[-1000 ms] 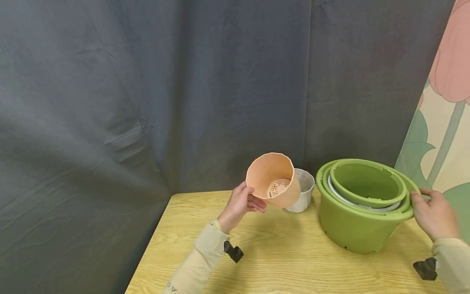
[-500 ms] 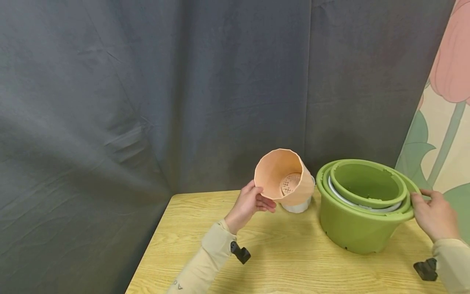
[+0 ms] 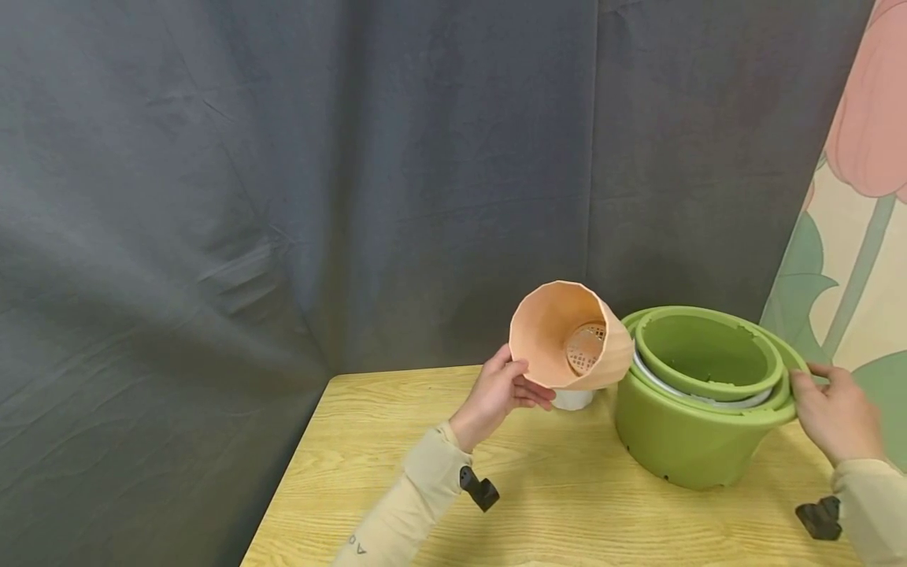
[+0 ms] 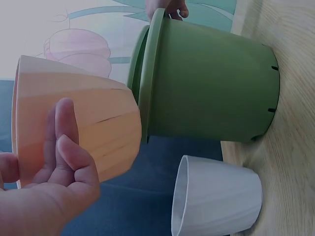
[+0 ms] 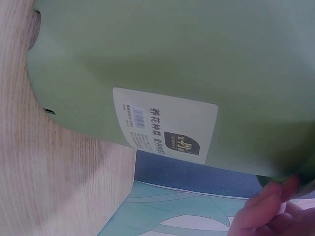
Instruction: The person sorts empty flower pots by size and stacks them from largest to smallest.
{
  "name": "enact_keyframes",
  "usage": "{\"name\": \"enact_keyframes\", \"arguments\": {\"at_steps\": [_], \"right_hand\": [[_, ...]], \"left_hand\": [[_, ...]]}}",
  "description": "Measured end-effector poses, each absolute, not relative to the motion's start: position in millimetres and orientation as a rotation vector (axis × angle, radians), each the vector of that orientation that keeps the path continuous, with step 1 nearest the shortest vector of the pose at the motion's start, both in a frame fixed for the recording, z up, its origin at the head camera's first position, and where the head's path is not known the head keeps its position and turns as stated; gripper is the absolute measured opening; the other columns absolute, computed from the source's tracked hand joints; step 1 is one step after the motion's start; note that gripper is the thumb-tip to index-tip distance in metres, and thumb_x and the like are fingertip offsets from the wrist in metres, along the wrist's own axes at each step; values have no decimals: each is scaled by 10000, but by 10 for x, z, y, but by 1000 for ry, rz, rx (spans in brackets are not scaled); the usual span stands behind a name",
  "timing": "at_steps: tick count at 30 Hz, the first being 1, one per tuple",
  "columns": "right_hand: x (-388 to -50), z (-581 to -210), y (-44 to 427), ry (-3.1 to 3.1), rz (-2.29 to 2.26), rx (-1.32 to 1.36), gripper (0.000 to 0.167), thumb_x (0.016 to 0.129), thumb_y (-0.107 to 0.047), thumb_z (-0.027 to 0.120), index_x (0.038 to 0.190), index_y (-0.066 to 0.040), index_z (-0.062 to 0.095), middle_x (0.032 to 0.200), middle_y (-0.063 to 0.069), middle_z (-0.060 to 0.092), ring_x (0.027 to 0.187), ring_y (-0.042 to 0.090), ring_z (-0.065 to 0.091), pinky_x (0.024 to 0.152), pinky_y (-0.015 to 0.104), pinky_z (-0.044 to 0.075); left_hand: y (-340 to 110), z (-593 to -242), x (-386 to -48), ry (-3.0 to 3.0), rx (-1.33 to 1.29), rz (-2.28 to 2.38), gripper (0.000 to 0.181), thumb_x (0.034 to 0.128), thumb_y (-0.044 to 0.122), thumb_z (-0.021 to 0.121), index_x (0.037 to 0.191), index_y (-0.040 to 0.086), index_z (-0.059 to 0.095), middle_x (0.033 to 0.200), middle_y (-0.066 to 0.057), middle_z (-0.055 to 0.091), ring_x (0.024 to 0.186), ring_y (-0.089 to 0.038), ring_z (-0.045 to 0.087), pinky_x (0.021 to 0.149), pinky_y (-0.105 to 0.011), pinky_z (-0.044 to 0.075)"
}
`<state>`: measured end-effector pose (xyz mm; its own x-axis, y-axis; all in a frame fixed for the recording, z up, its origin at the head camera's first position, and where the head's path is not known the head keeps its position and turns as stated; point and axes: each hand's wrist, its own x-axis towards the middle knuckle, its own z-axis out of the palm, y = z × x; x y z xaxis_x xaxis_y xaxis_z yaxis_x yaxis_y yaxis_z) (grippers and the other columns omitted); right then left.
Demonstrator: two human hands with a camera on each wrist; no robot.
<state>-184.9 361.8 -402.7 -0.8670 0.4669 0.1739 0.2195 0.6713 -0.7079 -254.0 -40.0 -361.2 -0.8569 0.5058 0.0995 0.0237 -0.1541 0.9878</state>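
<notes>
My left hand (image 3: 499,396) pinches the rim of a peach-coloured plastic flowerpot (image 3: 542,339), thumb on the rim and fingers under its outer wall. The pot is in the air, tilted with its mouth towards me, and its base shows a pattern of drain holes. Its far end overlaps the edge of a large green flowerpot (image 3: 680,449); whether they touch I cannot tell. My right hand (image 3: 839,413) grips the green pot's rim at its right side. Inside it sit a white-rimmed pot (image 3: 669,386) and a smaller green pot (image 3: 708,354). A white pot (image 4: 216,196) stands below the peach one.
The wooden table (image 3: 397,472) carries the pots near its back edge. Behind it hangs a dark grey curtain (image 3: 460,173). A wall painted with flowers (image 3: 868,142) rises at the right. A printed label (image 5: 167,123) is stuck on the large green pot.
My left hand has carried the peach flowerpot to the right and slightly up, now in front of most of the white pot. My right hand keeps its grip on the green pot's rim.
</notes>
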Motion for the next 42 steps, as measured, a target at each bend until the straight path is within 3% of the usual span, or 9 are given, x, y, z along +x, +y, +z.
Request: {"name": "enact_keyframes", "arguments": {"at_steps": [9,14,18,21,27,33,37,42], "right_hand": [[-1852,-4024,3635,-2554,1004,-519,647,1021,-329,246,1409,190,247,1068,432,568,913,583,516,689,589,404],[-1849,-4034,3642,-2554,1009,-514,647,1020,-327,249,1407,192,246,1116,447,537,928,588,505,680,577,413],[-1842,-4030,3633,-2557,1007,-509,649,1020,-328,249,1407,193,245,1131,454,523,935,596,497,686,584,411],[-1838,-4015,3612,-2557,1002,-516,650,1020,-331,245,1410,189,245,1148,456,512,949,602,490,699,593,407],[-1828,-3976,3583,-2544,1000,-534,638,1025,-316,248,1412,191,240,1153,462,502,944,598,498,695,593,422],[-1824,-3976,3578,-2537,1006,-523,634,1024,-303,255,1407,201,235,1145,465,506,916,590,524,661,572,441],[-1820,-3971,3580,-2543,1014,-514,641,1024,-312,251,1408,202,228,1157,465,504,927,590,521,671,576,440],[-1830,-3978,3591,-2536,1009,-531,635,1022,-306,257,1404,201,241,1155,463,504,928,588,521,684,579,435]], "left_hand": [[-304,-3594,-2525,1692,670,2124,377,1019,135,358,1389,70,395,777,-17,727,700,-137,706,682,-280,570],[-218,-3594,-2513,1678,687,2121,372,1031,138,346,1394,64,375,881,-209,728,700,-128,702,674,-269,553],[-130,-3596,-2497,1661,734,2114,377,1042,141,328,1409,57,351,1040,-426,605,698,-111,698,682,-267,543],[-71,-3596,-2486,1638,772,2110,390,1049,144,312,1432,71,329,1114,-496,500,697,-98,693,688,-264,543],[20,-3589,-2459,1620,754,2103,375,1054,164,322,1427,131,350,1160,-477,492,706,-86,684,666,-233,521],[94,-3595,-2427,1616,736,2104,353,1055,177,331,1400,110,365,1188,-460,499,736,-89,688,687,-231,525],[141,-3601,-2414,1618,751,2097,358,1056,178,331,1407,112,362,1185,-454,511,788,-143,709,712,-248,537],[195,-3594,-2405,1623,799,2081,369,1061,190,320,1422,117,346,1171,-460,516,962,-465,664,720,-242,543]]}}
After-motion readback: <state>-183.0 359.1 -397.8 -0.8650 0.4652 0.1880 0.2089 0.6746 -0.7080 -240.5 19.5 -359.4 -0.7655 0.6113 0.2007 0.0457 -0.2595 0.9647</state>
